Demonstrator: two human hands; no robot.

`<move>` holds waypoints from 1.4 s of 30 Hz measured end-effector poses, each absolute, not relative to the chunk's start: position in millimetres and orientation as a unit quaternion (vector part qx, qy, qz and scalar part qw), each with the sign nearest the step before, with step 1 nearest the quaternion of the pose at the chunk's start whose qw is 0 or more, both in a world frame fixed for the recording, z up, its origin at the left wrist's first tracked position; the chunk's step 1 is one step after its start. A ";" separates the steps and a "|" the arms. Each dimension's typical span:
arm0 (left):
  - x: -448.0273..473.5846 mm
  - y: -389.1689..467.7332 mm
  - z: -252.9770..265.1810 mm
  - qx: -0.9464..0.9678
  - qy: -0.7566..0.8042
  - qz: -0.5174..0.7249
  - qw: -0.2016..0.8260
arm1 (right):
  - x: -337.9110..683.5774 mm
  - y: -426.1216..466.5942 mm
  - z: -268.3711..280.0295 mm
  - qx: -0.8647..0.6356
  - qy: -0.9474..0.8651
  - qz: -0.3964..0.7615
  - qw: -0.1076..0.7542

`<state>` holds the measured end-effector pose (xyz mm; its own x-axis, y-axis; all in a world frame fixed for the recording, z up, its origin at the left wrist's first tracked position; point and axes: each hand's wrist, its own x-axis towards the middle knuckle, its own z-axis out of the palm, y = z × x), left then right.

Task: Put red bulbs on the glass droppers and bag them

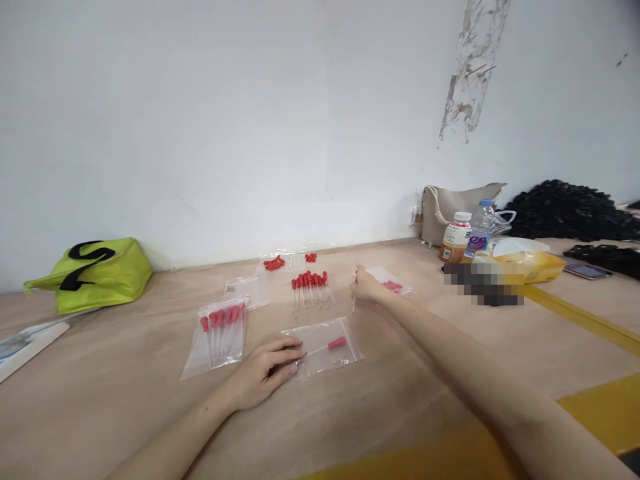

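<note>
My left hand (264, 371) rests on the paper-covered table, its fingers and thumb closed on the left end of a clear zip bag (320, 365). Inside that bag lies one dropper (337, 343) with a red rubber bulb and a thin clear stem. Farther off, my right hand (367, 287) pinches another dropper (354, 304), whose stem points down. Left of it is a row of red-bulbed droppers (311, 281). A second zip bag (197, 357), left of my left hand, contains several droppers. Beside my right hand, a bag (387, 275) has red bulbs in it, partly hidden by the hand.
Loose red bulbs (274, 263) sit on plastic near the wall, by a flat clear bag (255, 293). A yellow-green pouch (107, 277) stands at left. At right are a drink bottle (456, 238), a water bottle (482, 227), a tissue pack (537, 268) and a black heap (565, 210).
</note>
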<state>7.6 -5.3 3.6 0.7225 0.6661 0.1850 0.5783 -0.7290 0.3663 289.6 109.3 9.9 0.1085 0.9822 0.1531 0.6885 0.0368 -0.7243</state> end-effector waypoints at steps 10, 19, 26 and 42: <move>9.0 -1.1 0.5 0.920 0.338 0.152 0.126 | 305.4 31.7 -27.1 -0.477 -0.451 0.406 0.636; 8.8 -1.7 -0.5 0.922 0.334 0.157 0.121 | 287.3 31.0 -30.0 -0.427 -0.409 0.469 0.656; 9.0 -3.5 0.3 0.912 0.354 0.169 0.123 | 288.0 11.5 -20.8 -0.406 -0.509 0.551 0.522; 9.5 -3.3 0.9 0.913 0.353 0.170 0.113 | 283.2 16.2 -18.5 -0.402 -0.723 0.464 0.317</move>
